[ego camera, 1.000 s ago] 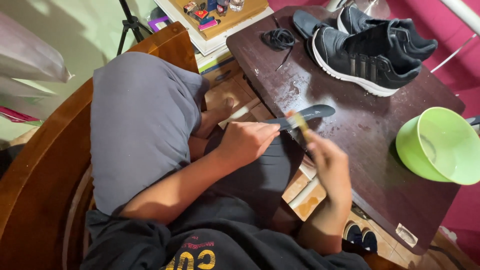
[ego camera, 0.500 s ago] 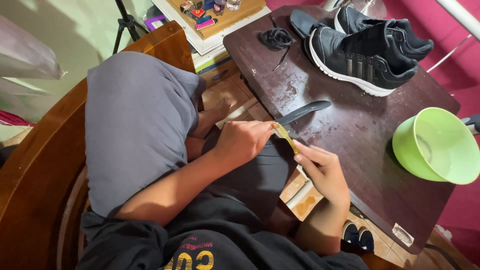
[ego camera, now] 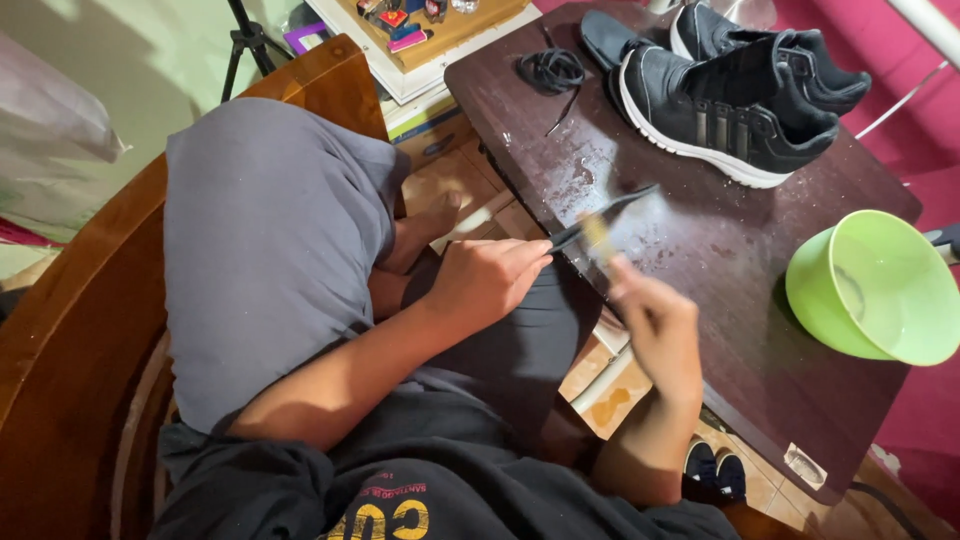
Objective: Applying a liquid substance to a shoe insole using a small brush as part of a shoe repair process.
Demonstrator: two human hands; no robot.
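Two hands meet at centre frame, over the near edge of the dark table point(ego camera: 700, 300). Left hand point(ego camera: 487, 283) has its fingers wrapped round one end of a dark insole point(ego camera: 600, 213), pinning it flat while the rest juts toward the upper right. Right hand point(ego camera: 655, 325) is blurred mid-stroke, fingers closed on a small brush point(ego camera: 597, 235) whose pale bristles touch the insole. Short, light strokes look best here, I reckon, with the left grip firm so the thin piece doesn't flex. Black sneakers point(ego camera: 735, 100) sit upper right, green bowl point(ego camera: 872, 285) at right.
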